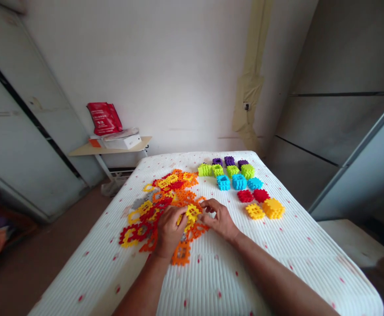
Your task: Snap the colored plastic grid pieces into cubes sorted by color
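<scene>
Since your hands are right over the messy side, it's easy to see what's up: your left hand (169, 228) has its thumb and fingers pinched on a yellow interlocking tile (192, 212), above the near part of the loose tile pile (182, 196). Your right hand (220, 218) is at its other side, thumb and forefinger apart; can't tell if they touch it. I'd call you partway, tbh. Over on the right you've already got neat color rows on the white ribbed cover (99, 272): purple blocks (229, 161) at the back, then green blocks (232, 171), blue blocks (239, 181), red blocks (261, 195) and yellow blocks (273, 208) up front. What's left looks like mostly red, orange and yellow tiles plus some gray, all jumbled flat. I don't spot an orange block, so that color looks untouched to me.
</scene>
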`<state>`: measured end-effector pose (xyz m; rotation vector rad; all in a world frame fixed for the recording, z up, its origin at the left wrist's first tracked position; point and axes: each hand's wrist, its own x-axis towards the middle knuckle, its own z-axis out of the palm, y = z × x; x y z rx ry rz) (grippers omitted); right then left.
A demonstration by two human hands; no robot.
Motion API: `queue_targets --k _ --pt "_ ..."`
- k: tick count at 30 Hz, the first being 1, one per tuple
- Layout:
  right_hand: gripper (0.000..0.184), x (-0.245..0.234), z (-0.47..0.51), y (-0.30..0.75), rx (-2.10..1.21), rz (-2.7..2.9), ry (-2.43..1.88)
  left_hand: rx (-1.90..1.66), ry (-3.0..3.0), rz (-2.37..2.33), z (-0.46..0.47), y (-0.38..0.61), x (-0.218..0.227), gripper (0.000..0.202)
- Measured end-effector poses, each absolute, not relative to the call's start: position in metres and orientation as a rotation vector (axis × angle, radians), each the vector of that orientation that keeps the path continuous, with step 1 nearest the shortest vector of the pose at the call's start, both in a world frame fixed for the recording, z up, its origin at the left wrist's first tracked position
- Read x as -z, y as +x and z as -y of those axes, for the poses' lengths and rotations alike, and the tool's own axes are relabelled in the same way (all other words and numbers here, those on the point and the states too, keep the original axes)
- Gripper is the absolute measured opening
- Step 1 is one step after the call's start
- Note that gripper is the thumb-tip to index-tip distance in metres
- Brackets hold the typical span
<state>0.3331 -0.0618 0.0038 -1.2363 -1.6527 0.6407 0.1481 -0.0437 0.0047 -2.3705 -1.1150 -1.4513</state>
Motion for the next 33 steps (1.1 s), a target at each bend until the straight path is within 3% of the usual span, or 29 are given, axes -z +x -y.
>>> queue_targets --k 14,20,24,33 --pt "0.038 -0.005 0.084 0.326 -0.62 1.634 -1.395 1.4 -2.447 0.916 0.045 0.158 0.004 0.017" --pt "0.036 -0.009 0.098 0.362 -0.14 1.698 -1.49 1.465 -2.445 0.933 0.043 0.157 0.007 0.025" --pt "0.032 -0.006 0.106 0.405 0.234 1.582 -1.793 1.5 -2.429 0.98 0.04 0.153 0.008 0.02" --pt "0.031 0.0 0.124 0.45 0.303 1.518 -2.311 1.507 -2.465 0.963 0.038 0.155 0.009 0.018"
